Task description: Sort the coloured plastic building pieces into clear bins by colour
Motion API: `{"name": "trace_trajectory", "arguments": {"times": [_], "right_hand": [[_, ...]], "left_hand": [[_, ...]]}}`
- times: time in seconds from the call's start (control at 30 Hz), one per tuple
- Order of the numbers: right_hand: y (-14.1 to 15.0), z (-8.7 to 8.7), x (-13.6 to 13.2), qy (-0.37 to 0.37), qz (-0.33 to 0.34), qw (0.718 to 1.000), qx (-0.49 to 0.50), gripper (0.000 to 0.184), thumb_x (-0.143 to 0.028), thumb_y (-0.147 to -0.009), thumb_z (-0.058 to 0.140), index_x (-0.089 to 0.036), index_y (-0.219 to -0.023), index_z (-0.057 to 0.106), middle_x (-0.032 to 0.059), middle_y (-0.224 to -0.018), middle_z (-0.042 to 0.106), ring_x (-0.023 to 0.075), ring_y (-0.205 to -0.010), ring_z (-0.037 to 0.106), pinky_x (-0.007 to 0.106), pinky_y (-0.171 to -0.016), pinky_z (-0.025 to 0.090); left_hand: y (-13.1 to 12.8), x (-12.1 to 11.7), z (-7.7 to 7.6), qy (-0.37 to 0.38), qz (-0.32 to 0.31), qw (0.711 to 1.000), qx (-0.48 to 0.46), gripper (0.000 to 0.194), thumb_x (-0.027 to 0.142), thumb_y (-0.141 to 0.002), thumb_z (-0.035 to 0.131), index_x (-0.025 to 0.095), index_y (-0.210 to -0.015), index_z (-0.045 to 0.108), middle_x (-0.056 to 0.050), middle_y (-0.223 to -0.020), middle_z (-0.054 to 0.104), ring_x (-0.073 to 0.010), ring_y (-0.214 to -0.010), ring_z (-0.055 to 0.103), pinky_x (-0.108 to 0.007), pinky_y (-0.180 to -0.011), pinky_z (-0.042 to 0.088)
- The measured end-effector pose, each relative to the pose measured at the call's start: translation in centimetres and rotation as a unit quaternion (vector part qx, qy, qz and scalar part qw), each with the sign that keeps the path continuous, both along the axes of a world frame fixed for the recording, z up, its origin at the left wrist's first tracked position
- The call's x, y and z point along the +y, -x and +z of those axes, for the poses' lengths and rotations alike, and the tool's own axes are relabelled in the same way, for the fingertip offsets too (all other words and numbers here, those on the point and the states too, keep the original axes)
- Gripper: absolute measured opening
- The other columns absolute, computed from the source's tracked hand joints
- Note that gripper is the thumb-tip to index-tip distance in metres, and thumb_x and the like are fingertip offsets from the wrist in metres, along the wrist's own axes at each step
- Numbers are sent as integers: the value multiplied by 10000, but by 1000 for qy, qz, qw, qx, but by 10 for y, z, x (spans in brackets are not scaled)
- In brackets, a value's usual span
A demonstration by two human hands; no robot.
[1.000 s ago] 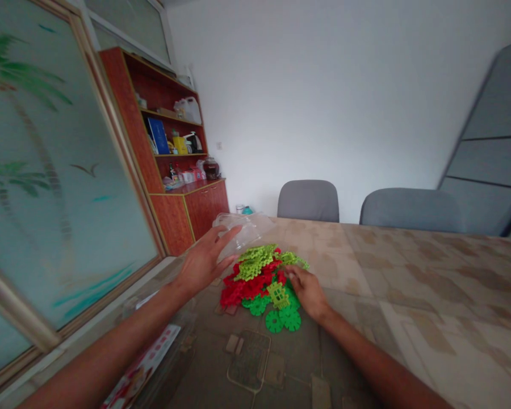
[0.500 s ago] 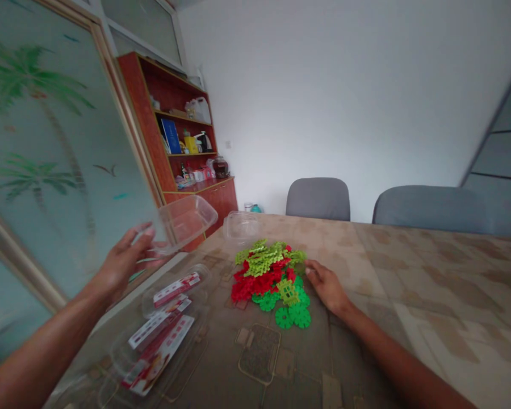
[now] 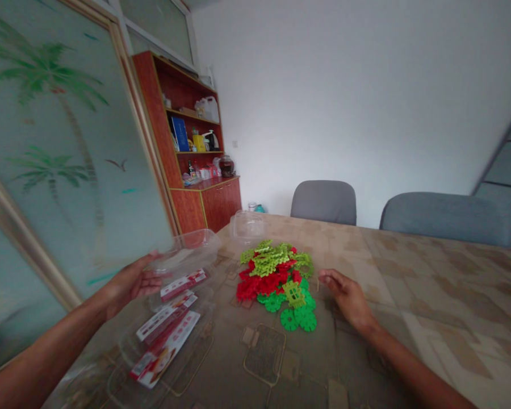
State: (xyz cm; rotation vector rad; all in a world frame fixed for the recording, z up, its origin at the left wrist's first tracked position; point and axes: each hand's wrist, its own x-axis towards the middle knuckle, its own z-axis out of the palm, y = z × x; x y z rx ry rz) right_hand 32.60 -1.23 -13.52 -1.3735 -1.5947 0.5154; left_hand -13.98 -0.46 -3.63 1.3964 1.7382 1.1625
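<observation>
At the left, my left hand grips the near rim of a clear plastic container, low over the labelled packs; whether it touches them I cannot tell. Below it lie clear plastic packs with red and white labels. A pile of toy building pieces sits mid-table: lime-green lattice pieces on top, red pieces beneath and green notched discs in front. My right hand is just right of the pile, apart from it, fingers loosely bent, with nothing visible in them.
Another clear container stands behind the pile near the table's far edge. Two grey chairs are beyond the patterned table. A reddish wooden cabinet and a frosted glass door with palm trees lie to the left.
My left hand has lowered the clear container towards the labelled packs. My right hand has drawn back slightly from the pile's right edge. The view has shifted a little.
</observation>
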Motion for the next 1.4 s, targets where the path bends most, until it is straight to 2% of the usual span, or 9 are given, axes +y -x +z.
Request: {"name": "trace_trajectory", "arguments": {"times": [0.13, 0.3, 0.43, 0.53, 0.67, 0.87, 1.0, 1.23, 1.4], "right_hand": [[-8, -3, -9, 18, 6, 1000, 15, 386, -506, -848, 462, -191, -945, 661, 98, -902, 745, 270, -850, 685, 382, -789, 521], [-17, -9, -16, 40, 10, 998, 42, 488, -605, -818, 461, -184, -951, 669, 109, -871, 748, 271, -808, 689, 366, -732, 533], [-17, -9, -18, 48, 7, 997, 59, 522, -653, -788, 490, -185, -923, 679, 98, -807, 744, 258, -721, 680, 351, -666, 527], [-15, -7, -17, 44, 6, 997, 67, 504, -647, -786, 508, -192, -926, 676, 77, -781, 731, 235, -680, 660, 340, -653, 516], [-14, -4, -14, 38, 11, 996, 81, 512, -648, -783, 515, -199, -992, 645, 57, -783, 711, 211, -643, 635, 335, -646, 512], [-21, -5, -11, 48, 17, 994, 101, 542, -677, -766, 524, -185, -961, 640, 57, -774, 691, 200, -623, 622, 329, -625, 510], [-31, -6, -16, 56, 9, 993, 106, 549, -688, -754, 540, -187, -953, 646, 49, -752, 683, 188, -599, 610, 323, -616, 504], [-51, -7, -24, 78, 4, 990, 116, 524, -665, -770, 535, -186, -959, 632, 40, -741, 652, 168, -597, 576, 298, -600, 474], [-52, -5, -24, 86, 9, 989, 119, 493, -643, -763, 558, -187, -930, 645, 37, -728, 654, 154, -573, 552, 285, -581, 445]], "left_hand": [[-12, 8, 6, 44, -7, 993, -113, 406, 527, -889, 553, 177, -1090, 512, 31, -651, 662, -131, -587, 637, -253, -644, 559], [-18, 17, 20, 59, 19, 983, -173, 203, 336, -991, 434, 185, -1121, 475, 3, -627, 674, -112, -515, 615, -195, -557, 525], [-32, 26, 38, 8, 1, 980, -199, 157, 283, -1011, 387, 188, -1113, 460, 30, -596, 639, -95, -525, 616, -192, -604, 531], [-62, 42, 49, -37, -43, 978, -199, 151, 297, -994, 445, 199, -1109, 450, 64, -597, 606, -88, -536, 611, -201, -619, 537], [-127, 71, 53, -34, -114, 977, -176, 235, 364, -966, 507, 187, -1119, 483, 51, -679, 605, -96, -540, 599, -239, -593, 547], [-231, 119, 39, 27, -143, 984, -104, 299, 332, -951, 550, 145, -1184, 553, -78, -1081, 614, -183, -849, 637, -352, -715, 559], [-273, 149, 18, 65, -113, 991, -25, 311, 311, -941, 566, 152, -1207, 547, -92, -1168, 587, -216, -951, 621, -401, -789, 545], [-285, 165, -3, 41, -55, 982, 175, 315, 314, -939, 568, 154, -1210, 547, -94, -1180, 583, -224, -972, 616, -413, -808, 537], [-290, 156, -6, -50, -92, 936, 336, 348, 316, -934, 574, 167, -1246, 530, -105, -1269, 536, -257, -1074, 573, -468, -886, 497]]}}
